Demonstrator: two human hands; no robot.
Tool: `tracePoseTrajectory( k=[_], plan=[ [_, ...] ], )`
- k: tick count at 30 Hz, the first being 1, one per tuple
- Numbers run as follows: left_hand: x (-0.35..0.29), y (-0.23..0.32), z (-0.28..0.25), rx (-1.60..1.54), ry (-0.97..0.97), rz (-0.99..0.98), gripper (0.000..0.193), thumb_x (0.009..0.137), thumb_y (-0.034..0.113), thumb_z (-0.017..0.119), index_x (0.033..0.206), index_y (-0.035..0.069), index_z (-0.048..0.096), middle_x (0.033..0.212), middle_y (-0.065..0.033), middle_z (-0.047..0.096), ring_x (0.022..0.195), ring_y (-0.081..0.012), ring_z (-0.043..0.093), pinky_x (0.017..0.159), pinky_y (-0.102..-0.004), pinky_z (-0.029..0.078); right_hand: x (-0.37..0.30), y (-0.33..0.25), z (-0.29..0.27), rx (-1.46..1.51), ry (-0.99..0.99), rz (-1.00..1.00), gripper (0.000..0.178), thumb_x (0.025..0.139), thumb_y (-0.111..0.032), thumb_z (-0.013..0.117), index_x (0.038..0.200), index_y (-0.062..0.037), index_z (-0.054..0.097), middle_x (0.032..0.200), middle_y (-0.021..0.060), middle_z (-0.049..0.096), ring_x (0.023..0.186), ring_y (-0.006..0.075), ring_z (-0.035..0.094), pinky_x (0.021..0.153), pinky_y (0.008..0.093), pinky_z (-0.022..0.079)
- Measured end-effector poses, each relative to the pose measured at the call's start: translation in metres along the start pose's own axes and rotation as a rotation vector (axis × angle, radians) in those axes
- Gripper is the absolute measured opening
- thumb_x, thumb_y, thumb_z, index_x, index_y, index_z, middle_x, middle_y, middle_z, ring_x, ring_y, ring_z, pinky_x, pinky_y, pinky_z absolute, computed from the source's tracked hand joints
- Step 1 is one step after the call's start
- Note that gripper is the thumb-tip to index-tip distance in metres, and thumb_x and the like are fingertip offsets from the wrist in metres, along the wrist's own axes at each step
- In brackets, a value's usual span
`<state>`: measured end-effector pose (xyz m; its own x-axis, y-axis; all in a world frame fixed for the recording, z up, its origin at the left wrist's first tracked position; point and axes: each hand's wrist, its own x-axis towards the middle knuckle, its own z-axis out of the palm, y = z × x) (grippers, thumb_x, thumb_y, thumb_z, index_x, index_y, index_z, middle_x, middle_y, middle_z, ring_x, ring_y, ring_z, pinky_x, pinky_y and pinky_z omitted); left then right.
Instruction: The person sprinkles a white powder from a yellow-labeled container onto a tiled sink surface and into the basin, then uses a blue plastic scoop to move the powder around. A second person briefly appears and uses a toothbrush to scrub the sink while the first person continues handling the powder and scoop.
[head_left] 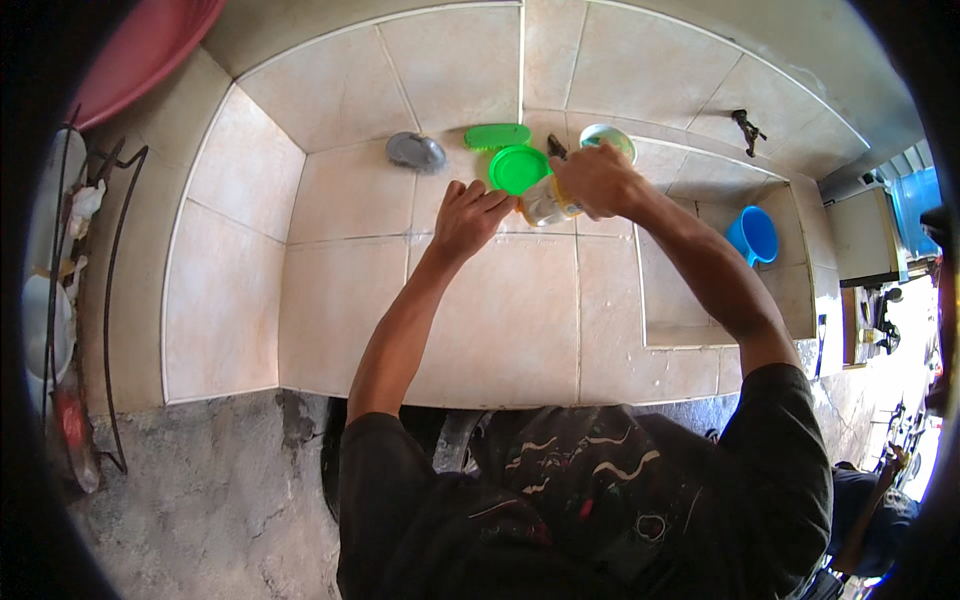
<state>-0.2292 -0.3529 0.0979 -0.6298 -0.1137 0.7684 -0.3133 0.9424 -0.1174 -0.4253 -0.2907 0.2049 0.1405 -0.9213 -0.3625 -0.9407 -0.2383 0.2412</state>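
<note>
A clear container with yellow-orange parts (pixel 546 204), jar-like or packet-like, lies tilted between my hands over the tiled counter. My right hand (pixel 603 183) is closed round its right end. At its left end, the curled fingers of my left hand (pixel 472 215) pinch an orange edge. Just beyond the container sits a round bright-green dish or lid (pixel 519 170). A green scrubbing brush (pixel 497 136) lies behind that, and a small dark object (pixel 556 147) is beside it. Partly hidden behind my right hand stands a round white-rimmed bowl or tub (pixel 608 140).
A grey oval object (pixel 416 151) lies on the counter (pixel 480 320) at the back left. On the right, a blue dipper (pixel 752 236) sits in the tiled sink (pixel 690 330) below a wall tap (pixel 747 132). A red basin (pixel 140 60) is at upper left; another person (pixel 872 515) is at lower right.
</note>
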Motion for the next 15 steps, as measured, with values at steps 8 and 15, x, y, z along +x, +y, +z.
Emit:
tracePoseTrajectory(
  k=[8,15],
  plan=[
    [-0.012,0.005,0.000,-0.019,-0.225,-0.099,0.009,0.072,0.012,0.059,0.078,0.019,0.061,0.070,0.0077,0.055,0.071,-0.0142,0.051,0.064,-0.0351,0.036,0.005,-0.016,0.011,-0.085,0.106,-0.074,0.032,0.065,-0.014,0.072,0.094,-0.0075,0.061,0.084,0.0105,0.067,0.080,0.0257,0.067,0.064,0.0416,0.050],
    [-0.026,0.012,-0.011,0.068,-0.184,-0.185,0.017,0.069,0.011,0.063,0.083,0.021,0.063,0.070,0.0097,0.054,0.069,-0.0124,0.049,0.063,-0.0312,0.035,0.015,-0.028,-0.009,-0.137,0.054,-0.085,0.036,0.062,-0.013,0.075,0.094,-0.0088,0.061,0.082,0.0077,0.067,0.081,0.0244,0.067,0.068,0.0370,0.049]
  ],
)
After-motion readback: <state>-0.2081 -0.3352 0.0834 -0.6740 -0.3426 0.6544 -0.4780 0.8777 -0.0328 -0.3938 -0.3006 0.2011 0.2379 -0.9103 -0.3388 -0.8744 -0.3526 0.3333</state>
